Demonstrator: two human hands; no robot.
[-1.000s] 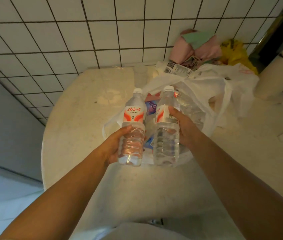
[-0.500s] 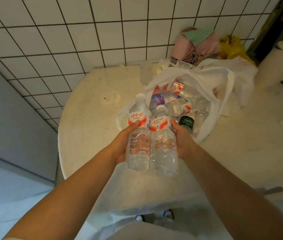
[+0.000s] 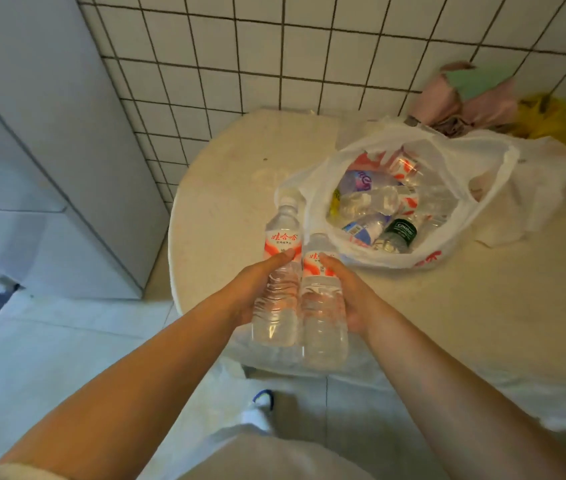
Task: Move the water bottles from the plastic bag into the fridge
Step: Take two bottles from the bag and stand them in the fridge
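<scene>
Well, at your far left stands the pale fridge (image 3: 42,150), its door shut, against the white tiled wall (image 3: 274,53); to its right the round cream table (image 3: 226,188) fills the middle of your view; on it, toward the right, the white plastic bag (image 3: 482,188) lies with its mouth open, and a jumble of water bottles (image 3: 375,206) lies inside it, one with a dark green label; behind the bag a pink and yellow heap (image 3: 479,105) sits by the wall; over the near edge of the table you hold two clear bottles upright and side by side, touching; your left hand (image 3: 250,289) is curled round the left bottle (image 3: 279,275), thumb on its red and white label; your right hand (image 3: 350,296) grips the right bottle (image 3: 323,306) the same way; below them your white shoe (image 3: 257,410) shows on the floor.
</scene>
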